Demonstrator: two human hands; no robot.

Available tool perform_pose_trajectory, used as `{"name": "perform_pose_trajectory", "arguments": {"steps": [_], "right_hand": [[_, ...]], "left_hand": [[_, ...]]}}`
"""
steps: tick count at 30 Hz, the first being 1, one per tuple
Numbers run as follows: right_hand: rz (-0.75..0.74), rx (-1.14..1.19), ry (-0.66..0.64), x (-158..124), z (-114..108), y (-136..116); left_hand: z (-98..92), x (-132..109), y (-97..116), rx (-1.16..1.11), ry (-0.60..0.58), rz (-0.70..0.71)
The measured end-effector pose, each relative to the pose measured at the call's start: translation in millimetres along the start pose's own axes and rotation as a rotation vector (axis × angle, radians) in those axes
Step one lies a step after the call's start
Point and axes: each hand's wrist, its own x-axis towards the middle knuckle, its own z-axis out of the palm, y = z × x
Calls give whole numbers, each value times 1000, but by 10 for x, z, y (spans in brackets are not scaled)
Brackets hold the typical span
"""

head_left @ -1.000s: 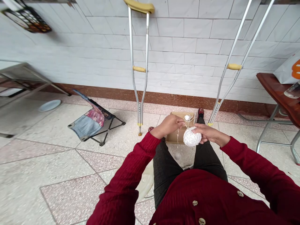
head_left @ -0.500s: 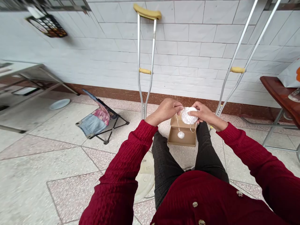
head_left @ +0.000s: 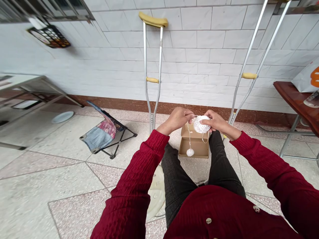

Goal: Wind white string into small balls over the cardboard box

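Observation:
My right hand (head_left: 214,121) is closed around a ball of white yarn (head_left: 201,124). Just to its left, my left hand (head_left: 181,117) pinches the white strand close to the ball. From the left fingers a length of strand hangs down to a small white ball (head_left: 190,152), which dangles in front of an open cardboard box (head_left: 196,155). A loose loop of yarn (head_left: 205,137) droops below the larger ball. The box stands on the floor between my legs, lid raised, partly covered by the yarn and hands.
Two crutches, one left (head_left: 152,80) and one right (head_left: 249,76), lean on the tiled wall. A folding chair (head_left: 96,137) and a plate (head_left: 62,117) are on the floor to the left. At right stands a reddish-brown table (head_left: 289,96) holding a bag (head_left: 305,79).
The small white ball hangs lower on a longer strand and has swung slightly left. Both hands keep their hold near each other. The camera view has tilted up a little.

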Motion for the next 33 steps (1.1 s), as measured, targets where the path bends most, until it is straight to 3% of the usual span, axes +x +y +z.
{"name": "perform_pose_trajectory", "arguments": {"steps": [33], "right_hand": [[8, -62, 22, -67, -121, 45]], "left_hand": [[114, 13, 68, -39, 2, 19]]}}
